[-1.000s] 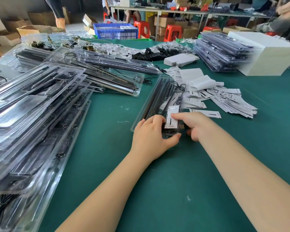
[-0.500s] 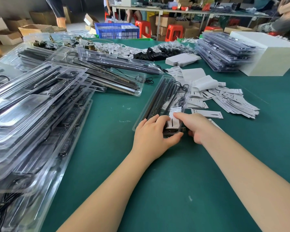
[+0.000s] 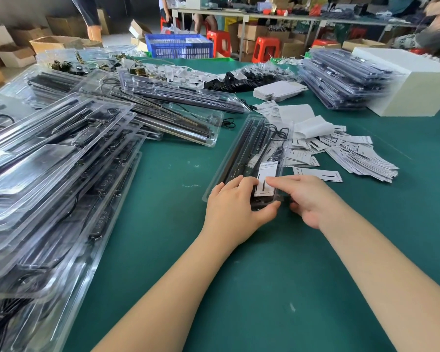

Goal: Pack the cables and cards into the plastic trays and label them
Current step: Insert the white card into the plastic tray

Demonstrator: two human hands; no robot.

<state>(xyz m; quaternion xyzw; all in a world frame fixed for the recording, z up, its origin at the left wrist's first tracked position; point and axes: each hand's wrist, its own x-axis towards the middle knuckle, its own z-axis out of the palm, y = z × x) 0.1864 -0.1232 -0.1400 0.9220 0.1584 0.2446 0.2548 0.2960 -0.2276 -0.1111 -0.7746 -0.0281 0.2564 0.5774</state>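
Observation:
A long clear plastic tray (image 3: 235, 151) holding black strips and a coiled cable lies on the green table in front of me. A white card (image 3: 266, 180) with black print sits in its near end. My left hand (image 3: 233, 210) grips that near end, fingers on top and thumb curled under the edge. My right hand (image 3: 306, 196) reaches in from the right, its index finger pressing on the card while the other fingers curl at the tray's corner.
Big heaps of packed clear trays (image 3: 56, 174) fill the left side. Loose white cards (image 3: 353, 153) and barcode labels (image 3: 271, 110) lie to the right of the tray. Behind them stand a tray stack (image 3: 341, 77) and a white box (image 3: 417, 85).
Both hands stay on the tray's near end. My right index finger has slid a little along the card, and the view has shifted slightly.

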